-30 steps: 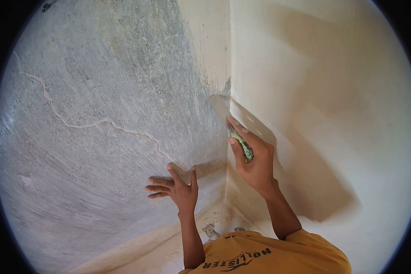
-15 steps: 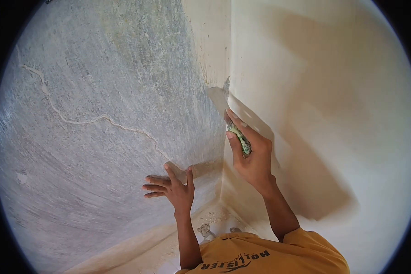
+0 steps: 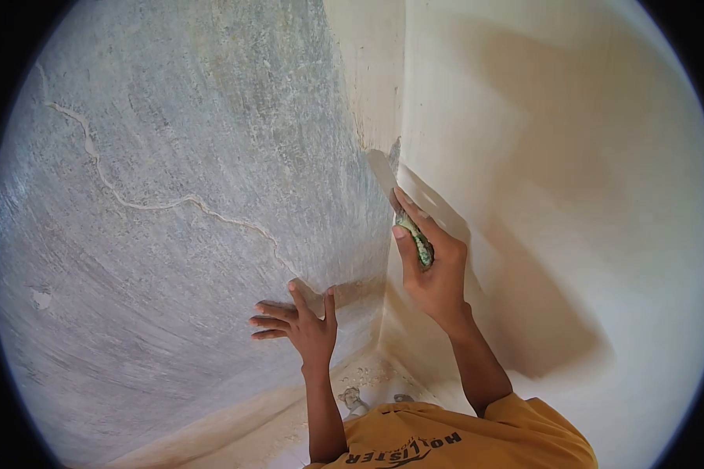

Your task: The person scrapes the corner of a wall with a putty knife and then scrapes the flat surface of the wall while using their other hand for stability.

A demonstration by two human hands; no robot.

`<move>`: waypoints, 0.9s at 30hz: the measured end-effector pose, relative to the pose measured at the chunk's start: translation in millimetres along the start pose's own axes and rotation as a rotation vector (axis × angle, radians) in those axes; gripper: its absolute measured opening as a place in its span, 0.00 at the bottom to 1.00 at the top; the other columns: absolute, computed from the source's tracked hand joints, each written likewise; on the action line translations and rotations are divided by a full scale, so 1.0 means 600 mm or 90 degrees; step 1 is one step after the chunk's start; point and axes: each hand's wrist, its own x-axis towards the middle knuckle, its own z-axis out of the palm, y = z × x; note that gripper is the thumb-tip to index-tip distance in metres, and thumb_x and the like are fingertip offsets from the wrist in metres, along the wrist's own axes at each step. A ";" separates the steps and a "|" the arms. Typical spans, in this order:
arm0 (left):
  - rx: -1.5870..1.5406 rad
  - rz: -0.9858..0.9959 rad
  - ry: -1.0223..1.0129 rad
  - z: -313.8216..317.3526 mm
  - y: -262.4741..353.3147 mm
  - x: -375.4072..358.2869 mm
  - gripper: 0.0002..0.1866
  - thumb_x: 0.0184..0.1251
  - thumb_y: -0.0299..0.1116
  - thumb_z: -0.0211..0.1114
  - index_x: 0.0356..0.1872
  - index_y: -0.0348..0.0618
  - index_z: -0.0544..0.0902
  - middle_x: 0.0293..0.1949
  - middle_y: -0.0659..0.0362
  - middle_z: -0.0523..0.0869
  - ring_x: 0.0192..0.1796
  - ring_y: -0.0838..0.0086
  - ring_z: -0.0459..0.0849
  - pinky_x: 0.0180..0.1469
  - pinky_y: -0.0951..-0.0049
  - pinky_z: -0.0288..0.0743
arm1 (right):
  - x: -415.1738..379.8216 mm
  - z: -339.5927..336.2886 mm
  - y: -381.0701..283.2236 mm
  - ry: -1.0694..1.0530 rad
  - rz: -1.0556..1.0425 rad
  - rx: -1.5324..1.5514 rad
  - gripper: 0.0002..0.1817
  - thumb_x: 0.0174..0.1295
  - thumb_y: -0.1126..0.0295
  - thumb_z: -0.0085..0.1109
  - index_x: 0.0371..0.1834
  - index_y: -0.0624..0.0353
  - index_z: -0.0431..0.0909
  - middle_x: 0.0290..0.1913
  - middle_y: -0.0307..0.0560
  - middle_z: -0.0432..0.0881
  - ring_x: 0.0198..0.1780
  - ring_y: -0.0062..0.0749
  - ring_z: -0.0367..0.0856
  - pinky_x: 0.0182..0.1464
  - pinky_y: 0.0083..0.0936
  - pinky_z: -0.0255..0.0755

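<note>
My right hand is wrapped round the green, mottled handle of a scraper, near the corner of two walls. The scraper's flat, pale blade points up and to the left, its tip at the edge between the grey surface and a cream strip. Lower down, my left hand rests with spread fingers on the grey wall. Nothing is in it. A filled, wavy crack line runs across the grey wall down towards my left fingertips.
The smooth cream wall stands at the right, with shadows on it. A small pale patch marks the grey wall at the far left. Below, the floor shows debris near the corner, in front of my orange shirt.
The walls have shifted slightly right and down in view. Both hands appear a little further right, my right hand still holding the scraper and my left hand still spread on the wall.
</note>
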 end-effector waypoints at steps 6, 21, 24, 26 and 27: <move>0.017 0.010 -0.010 -0.002 -0.005 -0.004 0.54 0.71 0.64 0.68 0.88 0.56 0.49 0.82 0.29 0.17 0.78 0.25 0.07 0.64 0.13 0.05 | -0.015 -0.001 0.006 -0.016 0.001 -0.014 0.24 0.73 0.78 0.63 0.71 0.64 0.79 0.59 0.61 0.89 0.54 0.37 0.92 0.54 0.26 0.81; -0.005 -0.003 -0.010 -0.004 -0.002 -0.006 0.53 0.71 0.64 0.68 0.88 0.58 0.51 0.82 0.30 0.19 0.79 0.27 0.07 0.65 0.14 0.04 | -0.004 -0.015 0.006 -0.019 -0.075 -0.055 0.24 0.71 0.79 0.64 0.70 0.64 0.80 0.57 0.61 0.90 0.53 0.42 0.93 0.52 0.27 0.82; 0.003 0.002 -0.008 -0.005 -0.005 -0.007 0.53 0.72 0.64 0.68 0.88 0.58 0.51 0.82 0.30 0.19 0.79 0.27 0.07 0.65 0.15 0.04 | 0.011 -0.012 -0.006 -0.007 -0.062 -0.006 0.24 0.71 0.79 0.64 0.70 0.63 0.80 0.56 0.61 0.90 0.52 0.41 0.93 0.50 0.26 0.82; -0.003 -0.006 -0.011 -0.005 -0.001 -0.006 0.53 0.71 0.64 0.68 0.88 0.58 0.51 0.82 0.30 0.19 0.79 0.28 0.07 0.66 0.16 0.04 | 0.012 -0.016 -0.003 -0.019 -0.060 -0.015 0.24 0.71 0.79 0.64 0.70 0.63 0.80 0.56 0.61 0.90 0.52 0.40 0.93 0.50 0.26 0.82; 0.000 -0.004 -0.012 -0.004 0.000 -0.006 0.53 0.71 0.64 0.68 0.88 0.58 0.51 0.82 0.29 0.18 0.79 0.28 0.07 0.66 0.15 0.04 | 0.008 -0.019 -0.002 -0.024 -0.057 -0.021 0.24 0.71 0.79 0.64 0.70 0.63 0.80 0.56 0.61 0.90 0.52 0.40 0.93 0.50 0.25 0.82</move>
